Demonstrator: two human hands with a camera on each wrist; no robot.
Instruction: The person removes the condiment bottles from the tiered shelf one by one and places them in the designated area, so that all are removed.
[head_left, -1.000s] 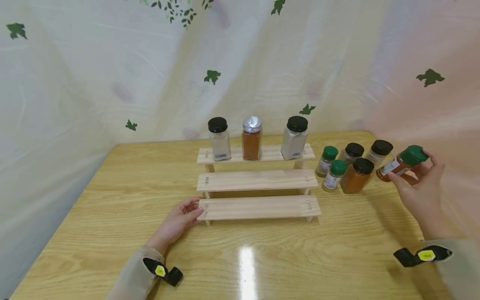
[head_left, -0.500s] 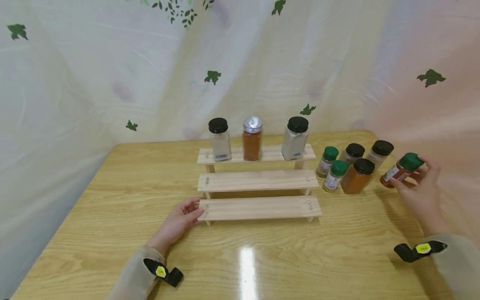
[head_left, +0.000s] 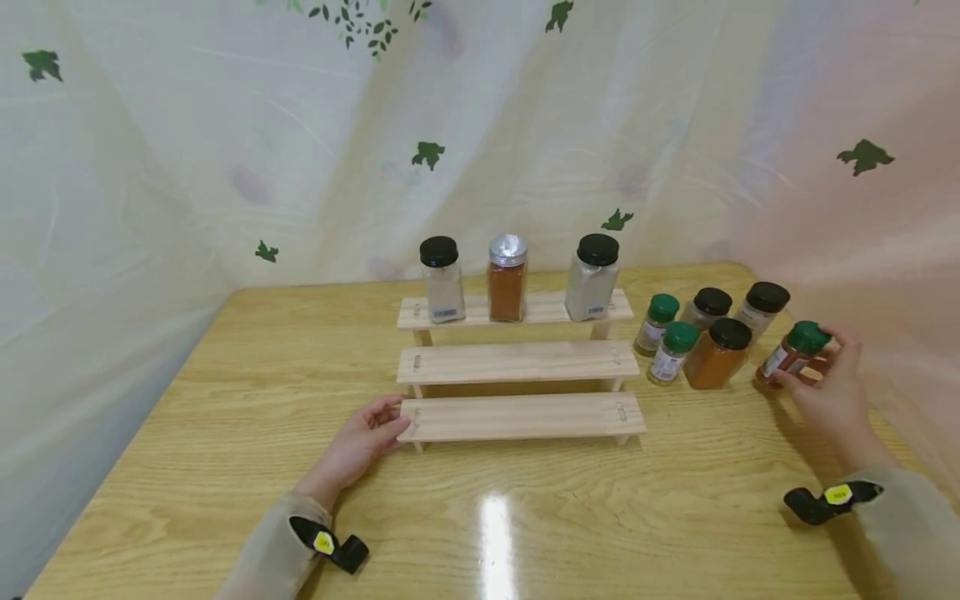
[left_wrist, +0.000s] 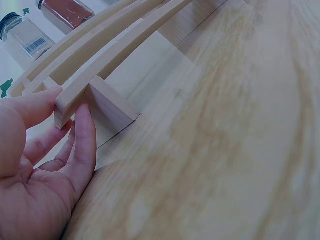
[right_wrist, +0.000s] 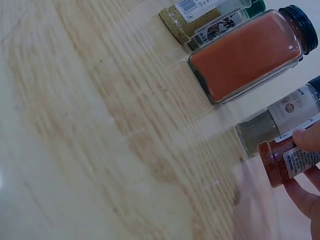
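Note:
A three-step wooden rack (head_left: 521, 417) stands in the middle of the table. My left hand (head_left: 356, 442) pinches the left end of its lowest step; in the left wrist view the thumb lies on top and a finger underneath. On the far right my right hand (head_left: 836, 404) grips a spice jar (head_left: 787, 362) with a green lid and reddish contents. That jar is slightly tilted, and whether its base touches the table I cannot tell. In the right wrist view, the held jar (right_wrist: 278, 162) overlaps a clear spice jar (right_wrist: 260, 130) with a pale label.
Across the rack's top step stand a black-lidded jar (head_left: 444, 287), a silver-lidded jar (head_left: 507, 287) and another black-lidded jar (head_left: 592, 287). Right of the rack, several jars cluster, among them an orange-filled jar (head_left: 715, 358) and a small green-lidded jar (head_left: 667, 360). A curtain (head_left: 315, 167) hangs behind the table.
My right hand has come down and a little left with the green-lidded spice jar, which is now more upright. The left hand keeps its grip on the rack.

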